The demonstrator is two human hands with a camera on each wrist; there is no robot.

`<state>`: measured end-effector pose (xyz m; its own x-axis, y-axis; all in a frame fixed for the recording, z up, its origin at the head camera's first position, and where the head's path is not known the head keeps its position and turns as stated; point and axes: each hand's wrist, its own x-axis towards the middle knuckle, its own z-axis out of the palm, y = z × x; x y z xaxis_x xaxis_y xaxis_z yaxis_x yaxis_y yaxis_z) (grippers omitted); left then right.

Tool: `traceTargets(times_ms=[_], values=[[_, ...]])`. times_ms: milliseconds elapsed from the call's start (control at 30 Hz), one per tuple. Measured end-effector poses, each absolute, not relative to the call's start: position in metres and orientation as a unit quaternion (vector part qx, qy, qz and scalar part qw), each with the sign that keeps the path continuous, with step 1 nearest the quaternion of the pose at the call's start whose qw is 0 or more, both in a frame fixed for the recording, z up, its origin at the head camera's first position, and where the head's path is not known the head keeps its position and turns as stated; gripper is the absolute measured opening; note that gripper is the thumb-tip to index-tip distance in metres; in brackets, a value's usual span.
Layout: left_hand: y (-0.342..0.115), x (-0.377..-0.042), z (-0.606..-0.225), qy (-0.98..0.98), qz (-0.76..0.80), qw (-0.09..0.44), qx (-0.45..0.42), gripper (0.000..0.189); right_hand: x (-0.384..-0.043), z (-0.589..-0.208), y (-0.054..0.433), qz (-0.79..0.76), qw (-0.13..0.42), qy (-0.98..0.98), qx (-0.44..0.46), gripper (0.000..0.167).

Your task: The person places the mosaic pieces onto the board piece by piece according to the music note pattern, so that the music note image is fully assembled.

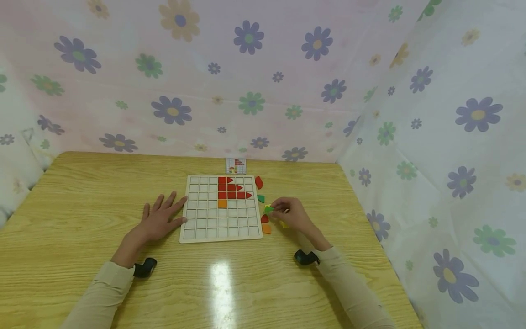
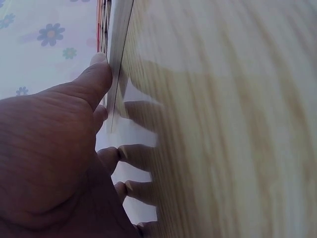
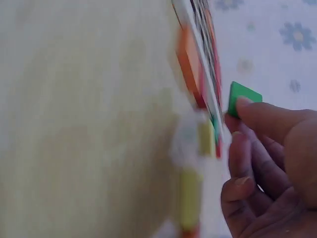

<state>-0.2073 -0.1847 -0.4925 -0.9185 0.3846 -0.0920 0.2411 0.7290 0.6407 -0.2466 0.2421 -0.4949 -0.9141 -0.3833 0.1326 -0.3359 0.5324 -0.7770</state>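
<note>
Grid board (image 1: 202, 213), partly filled: red pieces (image 1: 232, 188) and one orange square (image 1: 222, 204) sit in its far half, most other cells bare, so from where I stand much seems left. Just off its right edge, the right hand (image 1: 297, 217) pinches a green piece (image 1: 268, 209) near loose pieces (image 1: 266, 229) apparently still unplaced; at its left edge, the left hand (image 1: 158, 221) has its fingers spread, touching the rim, grasping nothing.
</note>
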Motion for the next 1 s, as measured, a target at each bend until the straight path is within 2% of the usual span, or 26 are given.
traceTargets(times_ms=[333, 767, 1000], values=[[-0.187, -0.207, -0.494, 0.924, 0.324, 0.111, 0.171, 0.071, -0.232, -0.503, 0.189, -0.491, 0.049, 0.845, -0.204, 0.016], [-0.187, -0.208, -0.494, 0.923, 0.328, 0.113, 0.169, 0.070, -0.231, -0.501, 0.141, -0.489, 0.035, 0.848, -0.201, 0.009], [-0.187, -0.208, -0.495, 0.923, 0.326, 0.116, 0.169, 0.071, -0.236, -0.497, 0.124, -0.492, 0.042, 0.858, -0.144, 0.008]])
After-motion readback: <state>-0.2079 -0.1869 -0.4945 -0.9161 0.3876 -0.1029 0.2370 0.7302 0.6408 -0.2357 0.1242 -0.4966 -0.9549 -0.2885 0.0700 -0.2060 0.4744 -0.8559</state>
